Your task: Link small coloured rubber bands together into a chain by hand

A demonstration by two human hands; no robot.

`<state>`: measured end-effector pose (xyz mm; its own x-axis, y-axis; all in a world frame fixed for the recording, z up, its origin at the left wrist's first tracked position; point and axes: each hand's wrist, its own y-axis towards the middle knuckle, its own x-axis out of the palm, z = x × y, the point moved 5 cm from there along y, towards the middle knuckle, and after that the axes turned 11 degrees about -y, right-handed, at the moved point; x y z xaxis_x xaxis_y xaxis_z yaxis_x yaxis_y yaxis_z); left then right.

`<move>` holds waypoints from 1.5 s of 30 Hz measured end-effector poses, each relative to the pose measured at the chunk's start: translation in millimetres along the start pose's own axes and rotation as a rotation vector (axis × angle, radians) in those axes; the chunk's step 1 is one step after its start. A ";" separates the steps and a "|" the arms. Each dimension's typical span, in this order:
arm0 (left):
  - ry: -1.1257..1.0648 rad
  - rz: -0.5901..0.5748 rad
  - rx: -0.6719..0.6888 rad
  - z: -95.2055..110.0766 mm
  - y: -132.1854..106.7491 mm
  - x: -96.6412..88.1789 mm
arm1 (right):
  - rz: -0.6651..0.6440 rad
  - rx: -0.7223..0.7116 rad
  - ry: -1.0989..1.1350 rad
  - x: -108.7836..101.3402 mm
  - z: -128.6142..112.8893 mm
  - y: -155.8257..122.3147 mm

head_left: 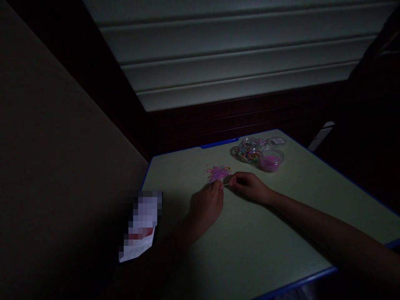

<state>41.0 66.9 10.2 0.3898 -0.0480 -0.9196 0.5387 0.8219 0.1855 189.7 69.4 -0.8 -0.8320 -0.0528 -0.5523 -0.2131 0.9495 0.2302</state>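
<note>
The left hand (206, 204) and right hand (250, 187) pinch a thin pale strand (225, 184) just beside the pink rubber bands (218, 173); the green tabletop (250, 258) extends well nearward to its blue edge (296, 283).

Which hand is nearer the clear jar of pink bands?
Right. The right hand is just front-left of the clear jar of pink bands, not touching it; the left hand is farther off, same direction.

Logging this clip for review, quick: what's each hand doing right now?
Left hand: closed, pinching a thin pale strand.
Right hand: closed, pinching the strand's other end.
</note>
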 end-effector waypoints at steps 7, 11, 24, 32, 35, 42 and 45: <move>-0.012 -0.014 -0.016 1.0 0.1 -0.7 | 0.003 0.014 0.025 -0.7 -1.5 -0.3; -0.012 0.004 -0.020 1.1 -0.7 -1.0 | 0.020 0.000 0.038 -0.6 -2.1 -1.4; -0.084 0.012 -0.035 1.9 -1.0 -3.9 | 0.070 0.010 -0.006 -3.9 -6.6 -4.1; -0.056 0.010 -0.012 0.8 -0.9 -2.0 | 0.057 -0.004 -0.025 -3.3 -6.1 -5.6; -0.037 0.004 -0.018 -0.1 -1.1 -1.3 | 0.064 -0.005 -0.026 -3.4 -6.4 -5.4; 0.010 -0.035 -0.076 -2.4 0.2 -0.2 | 0.029 0.032 0.068 -1.1 -7.2 -4.4; 0.012 -0.035 -0.070 -2.3 0.5 0.1 | 0.007 0.044 0.061 0.6 -5.5 -4.7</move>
<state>39.6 68.6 9.5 0.3629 -0.0709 -0.9291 0.4980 0.8575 0.1291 187.5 63.2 2.1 -0.8633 -0.0641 -0.5005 -0.1857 0.9626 0.1971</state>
